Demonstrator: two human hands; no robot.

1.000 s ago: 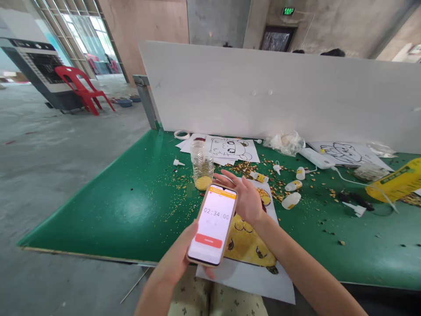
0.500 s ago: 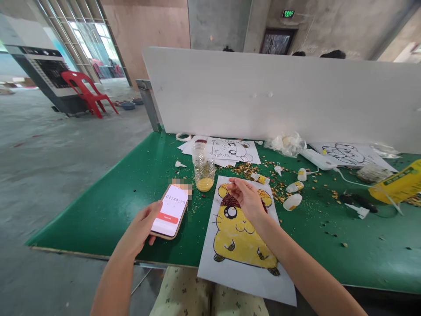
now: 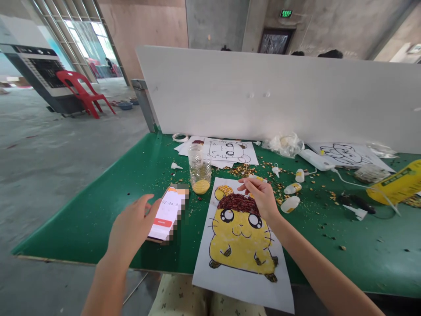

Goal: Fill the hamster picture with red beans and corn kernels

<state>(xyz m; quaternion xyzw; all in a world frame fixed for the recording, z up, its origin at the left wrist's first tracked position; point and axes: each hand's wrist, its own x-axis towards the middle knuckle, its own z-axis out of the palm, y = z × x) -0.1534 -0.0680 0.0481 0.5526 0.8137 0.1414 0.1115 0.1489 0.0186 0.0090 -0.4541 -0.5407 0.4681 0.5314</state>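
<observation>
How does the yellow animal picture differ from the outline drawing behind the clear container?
The yellow animal picture is filled in yellow and dark red; the outline drawing is mostly bare. Seen here, the picture is upright, the drawing turned sideways. The picture partly hangs off the green table; the drawing lies farther back. Both have black outlines.

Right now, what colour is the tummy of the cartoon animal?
The cartoon animal's tummy is yellow, best seen in the head view.

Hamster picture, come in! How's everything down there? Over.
Left hand open at edge of phone. Right hand curled over hamster picture, blocking part of it. Picture overhangs green table.
</observation>
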